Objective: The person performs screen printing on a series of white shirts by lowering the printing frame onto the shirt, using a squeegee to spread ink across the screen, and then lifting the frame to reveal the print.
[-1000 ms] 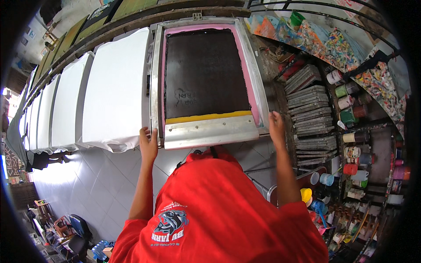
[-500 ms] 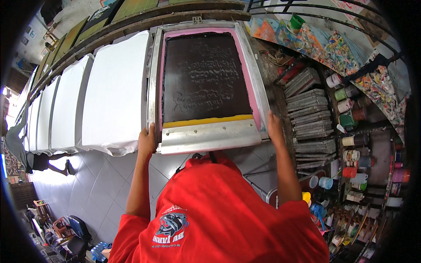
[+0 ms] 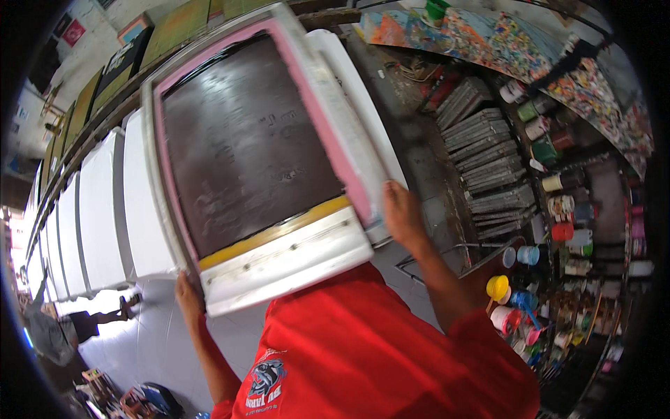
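Printing screen frame [image 3: 265,160]: large, rectangular, white-edged with a pink border round a dark mesh, a yellow strip along its near end. It is tilted, lifted close to the camera, above the long worktop [image 3: 419,140].

Left hand [image 3: 187,297]: closed round the near-left corner of the frame, fingers tucked under the white end rail. Right hand [image 3: 401,213]: gripping the frame's right edge near the same end, fingers curled over the rim; how far they wrap behind is hard to tell from here.

Under the frame, and running off to its left: a row of white fabric panels [image 3: 98,216] laid side by side on the worktop.

Right of the frame: stacked grey slats or boards [image 3: 488,160], then a crowd of paint pots [image 3: 558,209] in mixed colours, a yellow cup [image 3: 497,286] among them. Beyond those, a paint-spattered multicolour surface [image 3: 488,42].

Below the frame: the person's red shirt [image 3: 377,349] fills the lower view.
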